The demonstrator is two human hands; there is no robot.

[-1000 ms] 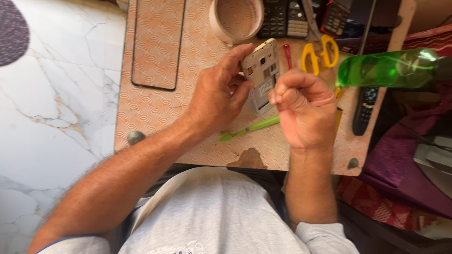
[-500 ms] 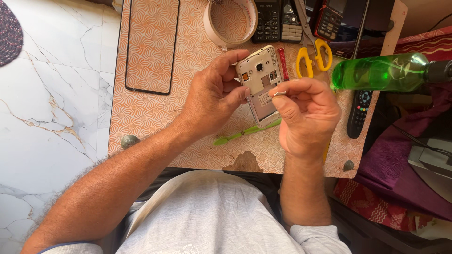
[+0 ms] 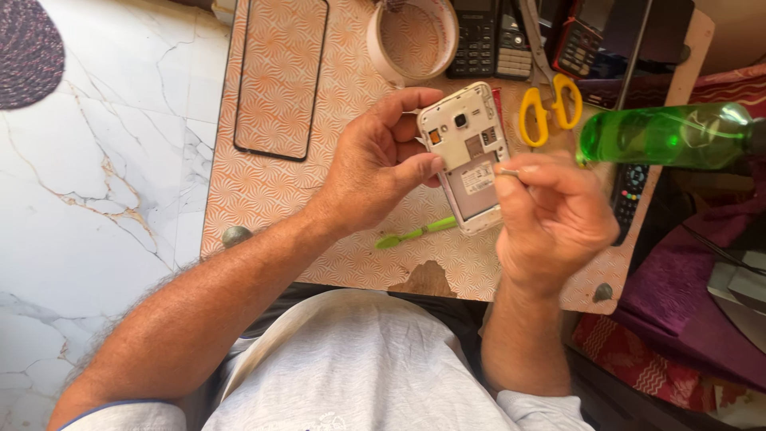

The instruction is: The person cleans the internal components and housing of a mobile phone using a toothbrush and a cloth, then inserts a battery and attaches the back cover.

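Note:
My left hand [image 3: 379,160] grips a white mobile phone [image 3: 467,152] with its back cover off, its inner parts facing up, held over a small patterned table [image 3: 279,191]. My right hand [image 3: 554,215] pinches a thin metal tool [image 3: 506,171] whose tip touches the phone's right side. A green plastic pry tool [image 3: 415,233] lies on the table under the phone.
A glass screen panel [image 3: 281,76] lies at the table's left. A tape roll [image 3: 411,36], dark keypad phones [image 3: 491,36], yellow-handled scissors [image 3: 549,104], a remote [image 3: 629,187] and a green bottle [image 3: 666,134] crowd the far and right side. White marble floor [image 3: 96,199] lies to the left.
My right hand has shifted down and right, its fingers now pinching the tool at the phone's right side. The phone stays held in my left hand.

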